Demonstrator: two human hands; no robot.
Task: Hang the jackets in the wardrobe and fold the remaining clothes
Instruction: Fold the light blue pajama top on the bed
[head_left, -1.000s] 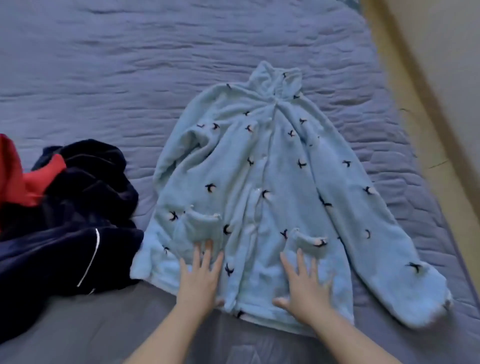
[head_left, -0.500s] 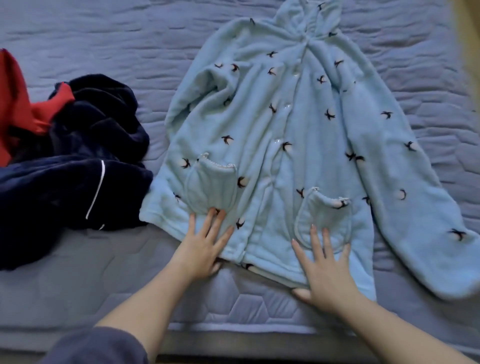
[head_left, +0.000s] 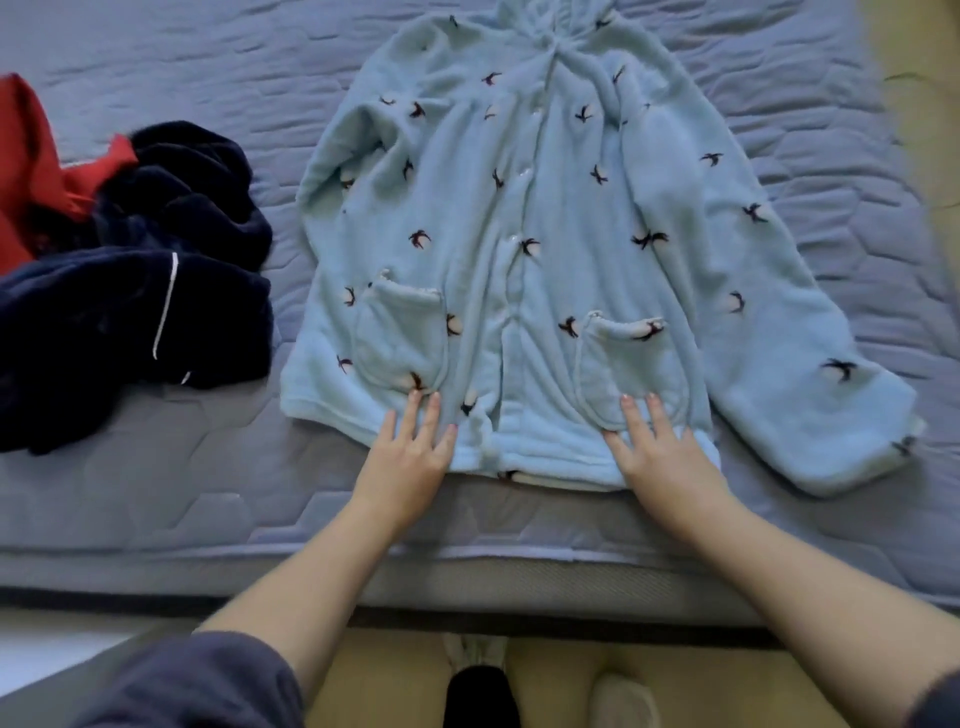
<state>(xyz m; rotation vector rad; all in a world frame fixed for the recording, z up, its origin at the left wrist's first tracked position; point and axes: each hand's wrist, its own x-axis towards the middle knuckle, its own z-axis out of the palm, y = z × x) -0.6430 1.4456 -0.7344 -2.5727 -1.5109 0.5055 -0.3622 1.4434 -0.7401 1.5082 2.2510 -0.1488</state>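
1. While both hands are pressing down on the garment's lower edge, the fingers (head_left: 418, 421) of the left hand (head_left: 405, 462) are lying straight and slightly spread, gripping nothing. The fingers (head_left: 636, 415) of the right hand (head_left: 665, 457) are lying the same way, flat and released.
2. The left fingertips are touching the fabric just below the left-side pocket (head_left: 402, 338). The right fingertips are overlapping the lower edge of the right-side pocket (head_left: 631, 364).
3. The light blue fleece top (head_left: 519, 234) is lying spread on the bed (head_left: 156, 493), buttoned front facing up, hem (head_left: 545, 460) nearest the person and collar farthest. One sleeve (head_left: 810, 374) is stretching out to the right; the other is lying tucked in along the body.
4. Judgement on handling: the fleece is looking thick, soft and light, with no stiffness. It is likely to bend wherever it is lifted and to cling to the quilted cover rather than slide. Taking hold at one shoulder and the matching hem corner is looking soundest for a fold; pinching the pile alone is risking a bunched crease.
5. A dark navy garment (head_left: 130, 291) and a red garment (head_left: 31, 156) are lying heaped on the bed, the navy one just beside the top's left edge.
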